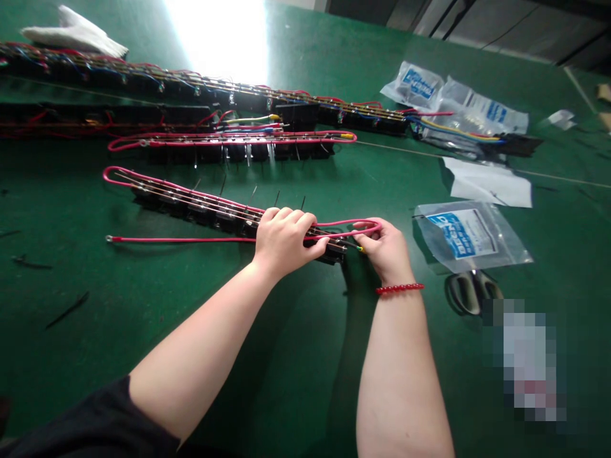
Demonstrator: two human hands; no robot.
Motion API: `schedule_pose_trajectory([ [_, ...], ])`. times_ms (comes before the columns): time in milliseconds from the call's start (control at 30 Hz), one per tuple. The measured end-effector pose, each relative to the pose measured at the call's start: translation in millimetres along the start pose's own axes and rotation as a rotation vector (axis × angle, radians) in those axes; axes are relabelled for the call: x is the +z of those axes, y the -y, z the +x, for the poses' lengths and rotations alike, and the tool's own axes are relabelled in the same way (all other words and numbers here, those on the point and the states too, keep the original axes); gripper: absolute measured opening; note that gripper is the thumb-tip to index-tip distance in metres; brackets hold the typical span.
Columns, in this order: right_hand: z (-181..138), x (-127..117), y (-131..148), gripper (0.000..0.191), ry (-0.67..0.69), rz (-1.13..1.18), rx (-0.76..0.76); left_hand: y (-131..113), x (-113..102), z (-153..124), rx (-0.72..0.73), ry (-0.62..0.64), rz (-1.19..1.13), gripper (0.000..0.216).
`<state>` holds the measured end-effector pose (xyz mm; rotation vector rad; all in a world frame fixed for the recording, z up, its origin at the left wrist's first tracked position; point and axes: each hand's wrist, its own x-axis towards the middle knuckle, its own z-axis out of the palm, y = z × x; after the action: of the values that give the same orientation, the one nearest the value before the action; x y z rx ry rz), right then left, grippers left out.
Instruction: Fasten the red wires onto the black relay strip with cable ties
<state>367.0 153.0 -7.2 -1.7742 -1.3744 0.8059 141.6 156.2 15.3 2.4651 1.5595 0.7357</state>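
Fingers (286,219) of the left hand (281,245): pressed together and curled over a row of black switches (167,207) and the thin wires along it

Fingers of the right hand (386,251): pinching a red wire (348,224) near its bent loop, just beside a small yellow-tipped terminal (360,249); whether they also hold the terminal cannot be told

Worn or nearby: red bead bracelet (399,289) on the right wrist; black sleeve (86,420) on the left arm

Loose end: red wire with a metal ring terminal (109,238), lying free on the green counter (62,305)

Right of the hands: scissors (472,292) and a plastic bag with a blue label (470,235); a pixelated patch (525,362) hides what lies beyond the scissors

Farther: white paper (487,184), more wired switch rows (233,149), more plastic bags (458,102), white cloth (71,35)

Risk, as judged: a slackened pinch could let the springy red wire slip, and a hard tug could strain the thin wires or shift the switch row
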Motion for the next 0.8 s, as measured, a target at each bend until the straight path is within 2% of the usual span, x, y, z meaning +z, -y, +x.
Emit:
schedule_pose_trajectory([
  [233, 1.2, 6.8, -1.0, 0.013, -0.209, -0.249, -0.110, 0.8, 0.3, 0.4, 0.012, -0.003, -0.007, 0.032],
  [633, 1.0, 7.8, -4.2, 0.016, -0.254, -0.289, -0.133, 1.5, 1.6, 0.1, 0.009, -0.005, -0.006, 0.033],
  [800, 1.8, 5.3, -3.4, 0.011, -0.311, -0.308, -0.215, 1.5, 0.9, 0.1, 0.014, -0.004, -0.001, 0.034],
])
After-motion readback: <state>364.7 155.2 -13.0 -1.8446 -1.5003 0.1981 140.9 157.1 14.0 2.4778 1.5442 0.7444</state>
